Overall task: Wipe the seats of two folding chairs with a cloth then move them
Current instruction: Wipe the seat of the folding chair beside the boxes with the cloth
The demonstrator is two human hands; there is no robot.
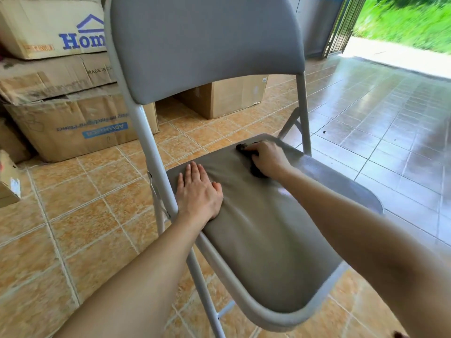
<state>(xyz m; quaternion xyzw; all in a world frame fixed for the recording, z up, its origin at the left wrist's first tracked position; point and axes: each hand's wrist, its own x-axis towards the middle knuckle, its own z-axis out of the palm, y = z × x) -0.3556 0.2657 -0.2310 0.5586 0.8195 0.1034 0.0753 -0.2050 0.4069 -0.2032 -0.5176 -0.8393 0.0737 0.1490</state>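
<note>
A grey folding chair (275,242) stands unfolded in front of me, its padded seat tilted toward the lower right and its backrest (207,42) rising at the top. My left hand (199,193) lies flat, fingers together, on the seat's left rear edge beside the frame tube. My right hand (264,157) presses a dark cloth (256,170) onto the far rear part of the seat; most of the cloth is hidden under the hand. Only one chair is in view.
Stacked cardboard boxes (53,93) fill the left side, and another box (227,96) sits behind the chair. The floor is orange tile (80,215). To the right, glossy tiles (380,113) lead to an open metal gate (341,28) and green grass outside.
</note>
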